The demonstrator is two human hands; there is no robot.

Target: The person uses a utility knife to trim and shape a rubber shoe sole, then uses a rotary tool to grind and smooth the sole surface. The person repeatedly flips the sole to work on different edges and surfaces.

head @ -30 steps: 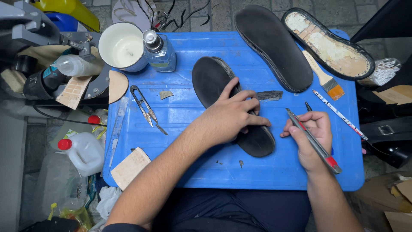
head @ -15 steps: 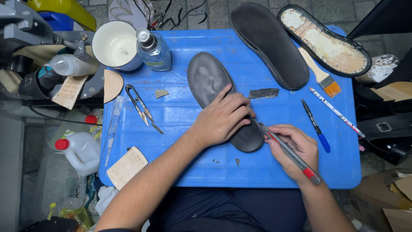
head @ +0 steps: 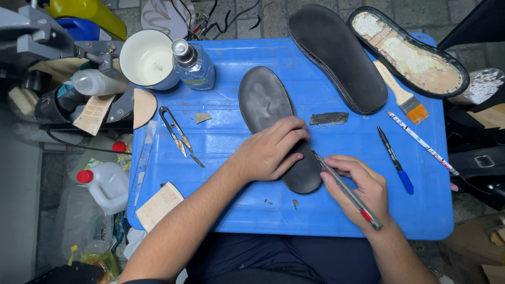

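Note:
A dark grey insole [head: 264,102] lies lengthwise on the blue table top [head: 231,205]. My left hand [head: 273,150] presses flat on its near half, fingers spread over the right edge. My right hand [head: 360,189] grips a slim metal knife with a red end [head: 347,192], its tip touching the insole's right edge beside my left fingers. A small dark offcut strip [head: 329,118] lies just right of the insole.
A black sole [head: 336,55] and a worn sole with pale residue [head: 407,52] lie at the back right, with a brush [head: 402,97], a blue pen [head: 395,160] and a thin stick [head: 423,143]. Thread snips [head: 180,135], a white cup [head: 149,59] and a small bottle [head: 193,66] stand left.
My right hand has swung the knife from beside the insole in to its right edge. The left hand stays pressed on the insole. The view has shifted slightly.

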